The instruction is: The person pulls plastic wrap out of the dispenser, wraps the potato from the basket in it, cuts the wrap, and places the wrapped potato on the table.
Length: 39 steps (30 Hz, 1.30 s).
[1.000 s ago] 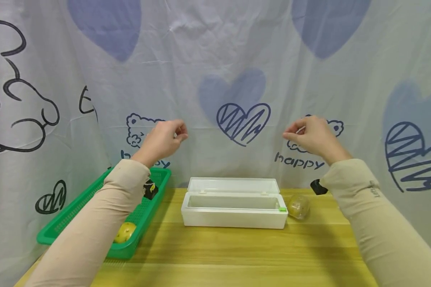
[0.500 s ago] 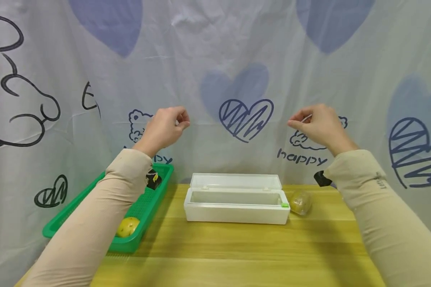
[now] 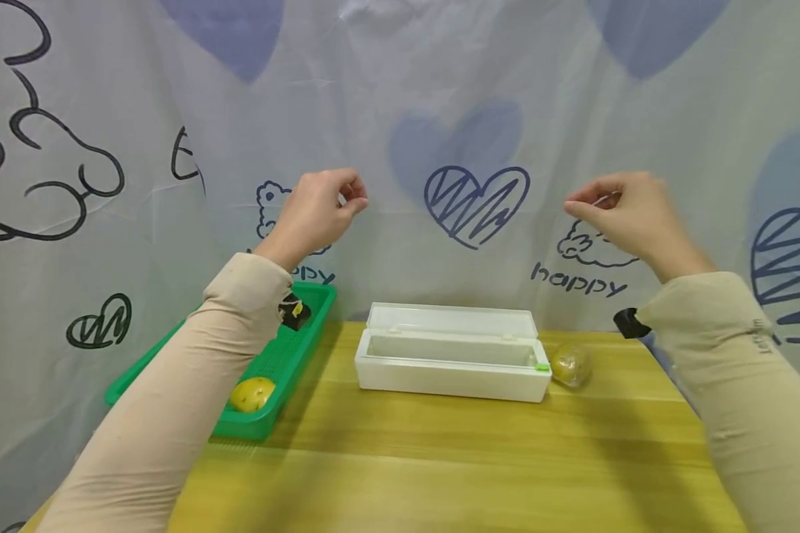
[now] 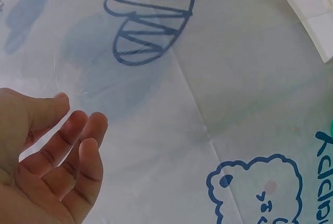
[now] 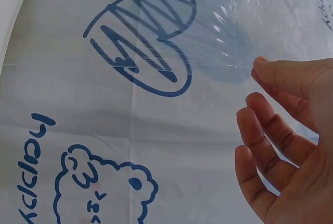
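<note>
A sheet of clear cling film [image 5: 221, 31] is stretched between my hands, showing mainly as shiny creases that fan out from the right fingertips. My left hand [image 3: 316, 211] pinches one corner between thumb and forefinger, high over the table; faint film lines run from it in the left wrist view. At about the same height, my right hand [image 3: 640, 215] pinches the other side, its remaining fingers loosely bent in the right wrist view. Below and between the hands stands a long white cling film box [image 3: 453, 377], its lid raised and a green slider [image 3: 542, 367] at its right end.
A yellow potato [image 3: 252, 394] lies in the green basket [image 3: 256, 427] on the left, partly behind the left sleeve. Beside the box's right end sits a film-wrapped potato [image 3: 570, 365]. A printed curtain [image 3: 387, 252] hangs behind the wooden table [image 3: 440, 459].
Both hands have risen in the head view and moved slightly apart, still pinching the film. The head view has shifted, so table things appear higher and farther right.
</note>
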Tool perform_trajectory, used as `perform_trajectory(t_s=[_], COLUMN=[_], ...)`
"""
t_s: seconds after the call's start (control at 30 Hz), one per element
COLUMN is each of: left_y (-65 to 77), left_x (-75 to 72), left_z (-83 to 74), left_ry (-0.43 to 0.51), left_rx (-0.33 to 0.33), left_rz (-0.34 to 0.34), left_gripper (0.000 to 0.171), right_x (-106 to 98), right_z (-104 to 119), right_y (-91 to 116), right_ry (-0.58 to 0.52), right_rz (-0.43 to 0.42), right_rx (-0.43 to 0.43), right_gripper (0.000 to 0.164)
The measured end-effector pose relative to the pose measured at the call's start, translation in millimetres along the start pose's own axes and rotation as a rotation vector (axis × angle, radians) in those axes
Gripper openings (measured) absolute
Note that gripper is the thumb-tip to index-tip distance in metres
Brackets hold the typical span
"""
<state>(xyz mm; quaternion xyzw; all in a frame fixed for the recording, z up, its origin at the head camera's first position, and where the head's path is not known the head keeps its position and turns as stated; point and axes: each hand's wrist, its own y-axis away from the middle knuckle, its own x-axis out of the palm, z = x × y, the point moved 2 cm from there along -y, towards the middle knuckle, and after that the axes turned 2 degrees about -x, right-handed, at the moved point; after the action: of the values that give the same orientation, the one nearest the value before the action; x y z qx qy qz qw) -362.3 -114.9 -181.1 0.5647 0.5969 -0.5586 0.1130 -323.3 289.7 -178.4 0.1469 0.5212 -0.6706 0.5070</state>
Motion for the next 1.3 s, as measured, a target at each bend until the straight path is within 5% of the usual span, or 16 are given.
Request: perform_trajectory(t_s=[0.13,0.3,0.53,0.83,1.1,1.3], left_y=[8.6,38.9,99.7,185.3,247.9,277.4], left_x=[-2.5,-9.1,-12.5,-2.4,35.4,73.8], left_z=[-7.9,-13.1,-10.4,-3.4,8.0,25.1], left_ry=[0.044,0.082,0.129,0.269,0.333,0.363], left_rx=[0.083,0.187,0.312,0.562,0.563,0.554], left_rz=[-0.019,-0.031,-0.056,0.023,0.277,0.410], left_gripper=[0.009,0.006,0.006,0.027,0.020,0.018], right_x=[-12.8,-21.2,-15.4,-0.7,32.0,70.7], right_z=[-3.5,0.2,7.9,3.9,-14.7,-51.1], right_y=[15.7,43.9,95.3,185.3,247.4,282.8], right_ry=[-0.010,-0.022,-0.044,-0.021,-0.041,-0.223], right_rz=[-0.037,-0.060,-0.103,-0.094,0.095,0.454], right_rx=[-0.018,-0.067,-0.215,-0.405,-0.479,-0.362], right_gripper=[0.035,0.030,0.009,0.041,0.051,0.032])
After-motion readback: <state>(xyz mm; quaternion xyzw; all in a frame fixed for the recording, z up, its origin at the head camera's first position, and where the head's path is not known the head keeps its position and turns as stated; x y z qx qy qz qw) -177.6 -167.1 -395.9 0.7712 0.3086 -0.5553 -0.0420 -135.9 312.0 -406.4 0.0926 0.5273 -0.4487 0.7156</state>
